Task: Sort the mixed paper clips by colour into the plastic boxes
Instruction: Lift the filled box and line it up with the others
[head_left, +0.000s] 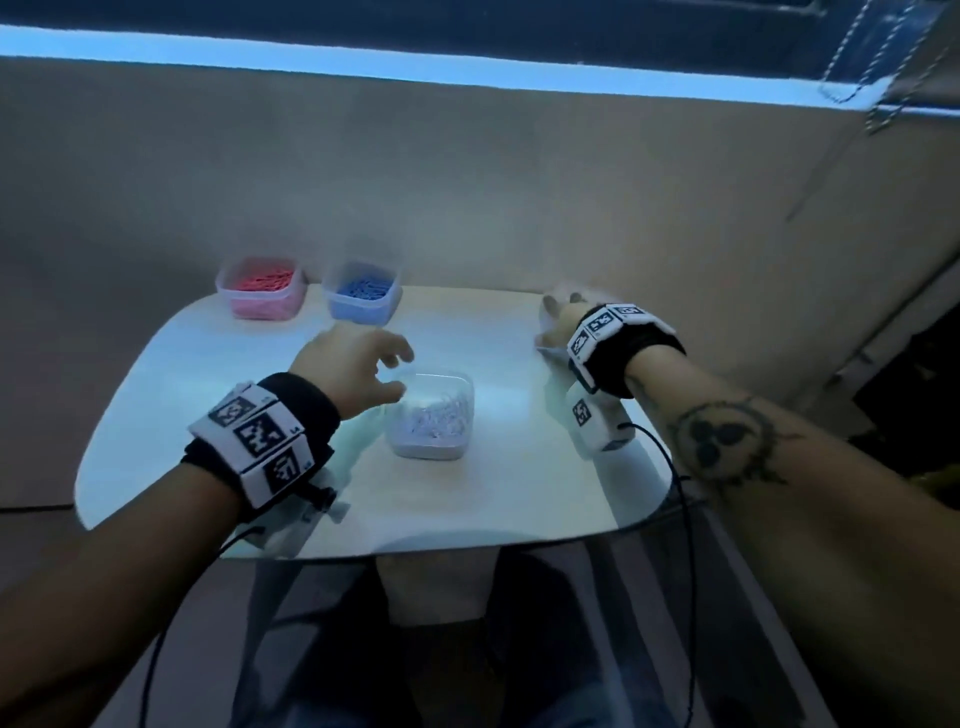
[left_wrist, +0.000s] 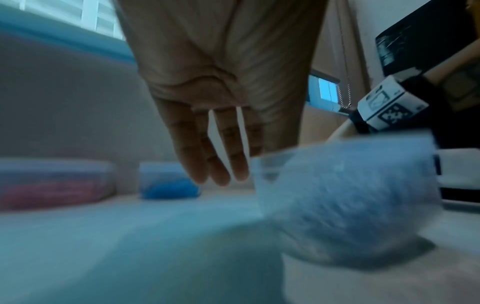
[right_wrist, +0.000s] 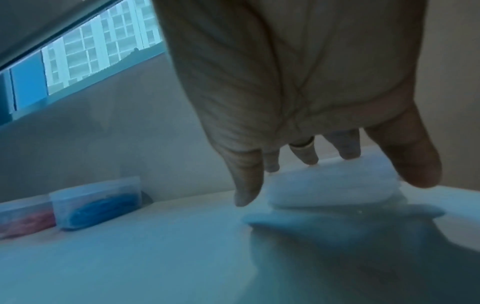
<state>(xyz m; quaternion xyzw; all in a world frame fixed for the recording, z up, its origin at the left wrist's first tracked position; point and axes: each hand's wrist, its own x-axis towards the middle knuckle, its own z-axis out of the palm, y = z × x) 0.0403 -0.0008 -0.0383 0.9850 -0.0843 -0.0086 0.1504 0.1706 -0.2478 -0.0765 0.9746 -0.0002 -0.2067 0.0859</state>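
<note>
While the white table (head_left: 218, 374) is carrying three clear plastic boxes, the one furthest left, the pink box (head_left: 261, 287), is sitting at about eleven o'clock on the tabletop and holding a heap of pink paper clips (head_left: 265, 278). Just to its right, close beside it though contact cannot be judged, the blue box (head_left: 362, 292) is holding blue paper clips (head_left: 365, 287).

The left hand (head_left: 353, 371) is hovering near the centre of the table with its fingers loosely spread and slightly bent, gripping nothing; the thumb is reaching toward the near-left rim of the next box, and whether it is touching cannot be told. The left wrist view is showing those fingers (left_wrist: 207, 156) hanging straight down above the table.

That centre box (head_left: 431, 415) is standing upright, lidless, and holding white paper clips (head_left: 439, 415).

At about two o'clock, the right hand (head_left: 563, 319) is resting over a flat translucent piece, seemingly a stack of lids (right_wrist: 335, 185), lying near the table's far right edge. The right wrist view is showing fingers (right_wrist: 246, 176) spread and reaching down around it; whether they are actually clamping it cannot be told through the blur.

Both wrists are wearing black bands with white blocks printed with black-and-white square marker patterns; no readable words are showing on them or on the boxes.
</note>
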